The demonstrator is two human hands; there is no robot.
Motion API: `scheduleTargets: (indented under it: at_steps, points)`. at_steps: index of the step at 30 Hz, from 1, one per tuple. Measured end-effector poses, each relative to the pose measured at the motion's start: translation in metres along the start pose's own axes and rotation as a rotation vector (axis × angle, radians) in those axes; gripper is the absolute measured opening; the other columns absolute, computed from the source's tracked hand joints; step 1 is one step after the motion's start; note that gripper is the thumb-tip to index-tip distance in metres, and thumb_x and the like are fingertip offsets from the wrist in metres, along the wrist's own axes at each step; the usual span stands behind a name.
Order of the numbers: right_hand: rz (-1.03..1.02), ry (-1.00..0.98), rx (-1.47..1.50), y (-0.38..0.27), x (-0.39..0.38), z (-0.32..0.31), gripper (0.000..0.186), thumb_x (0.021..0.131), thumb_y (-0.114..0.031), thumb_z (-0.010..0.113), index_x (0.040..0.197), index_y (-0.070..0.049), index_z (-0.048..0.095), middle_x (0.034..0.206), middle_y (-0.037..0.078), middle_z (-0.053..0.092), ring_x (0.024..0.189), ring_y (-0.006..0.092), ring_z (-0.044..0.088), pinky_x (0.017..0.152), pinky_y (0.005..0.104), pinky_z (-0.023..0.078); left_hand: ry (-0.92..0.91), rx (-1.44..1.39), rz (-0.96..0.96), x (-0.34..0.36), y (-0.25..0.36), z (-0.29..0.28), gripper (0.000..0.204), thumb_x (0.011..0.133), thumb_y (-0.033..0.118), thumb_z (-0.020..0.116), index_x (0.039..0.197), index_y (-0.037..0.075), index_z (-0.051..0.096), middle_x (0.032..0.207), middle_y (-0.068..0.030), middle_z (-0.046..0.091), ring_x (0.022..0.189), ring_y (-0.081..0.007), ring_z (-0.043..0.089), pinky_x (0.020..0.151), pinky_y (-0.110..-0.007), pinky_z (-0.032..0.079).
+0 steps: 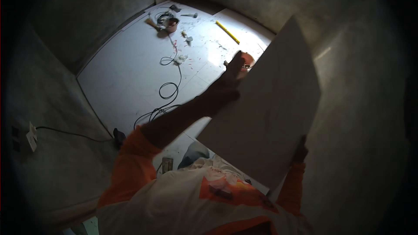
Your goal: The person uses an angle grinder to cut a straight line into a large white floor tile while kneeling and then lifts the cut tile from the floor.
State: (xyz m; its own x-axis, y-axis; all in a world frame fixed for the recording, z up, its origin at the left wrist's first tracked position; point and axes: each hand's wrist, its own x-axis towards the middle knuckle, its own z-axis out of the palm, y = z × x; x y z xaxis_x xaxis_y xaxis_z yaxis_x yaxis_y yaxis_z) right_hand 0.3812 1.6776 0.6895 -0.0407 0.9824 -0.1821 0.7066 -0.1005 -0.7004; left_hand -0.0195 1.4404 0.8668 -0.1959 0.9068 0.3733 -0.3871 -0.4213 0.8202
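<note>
A large, flat, pale tile [272, 104] is held up at a tilt on my right side, off the floor. My left hand [231, 77] grips its left edge, with the fingers dark against the bright floor. On the opposite edge, lower down, is my right hand [299, 151], closed on the tile and partly hidden by it. The tile's far face does not show. Just past my left hand, a round orange-red object [247, 59] on the floor is partly covered by the hand and the tile.
White tiles [117, 61] cover the floor. A black cable [169, 90] loops across them. Farther off are a yellow spirit level [227, 32], a mallet [190, 15] and a reddish bucket [172, 25]. Bare walls [113, 6] stand around; a plug sits in a wall socket [32, 137] at left.
</note>
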Motion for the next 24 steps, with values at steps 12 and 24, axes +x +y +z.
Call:
scheduleTargets:
  at_steps: [12, 24]
  points:
    - [-0.616, 0.868, -0.158, -0.447, 0.272, -0.017, 0.064, 0.092, -0.057, 0.053, 0.075, 0.005, 0.06, 0.073, 0.021, 0.063, 0.062, 0.0324, 0.056, 0.064, 0.0434, 0.047, 0.525, -0.059, -0.262, 0.31, -0.214, -0.289, 0.066, 0.093, 0.054, 0.055, 0.137, 0.008, 0.042, 0.121, -0.0037, 0.058, 0.106, -0.0131, 0.058, 0.092, -0.033, 0.047]
    - [-1.664, 0.723, -0.859, -0.772, 0.485, 0.012, 0.012, 0.089, -0.022, 0.067, 0.088, -0.01, 0.067, 0.077, 0.011, 0.06, 0.063, 0.0236, 0.057, 0.057, 0.035, 0.048, 0.255, -0.666, -0.511, 0.574, -0.328, -0.356, 0.07, 0.087, 0.067, 0.05, 0.133, 0.016, 0.042, 0.121, -0.0043, 0.051, 0.125, -0.0234, 0.048, 0.102, -0.047, 0.042]
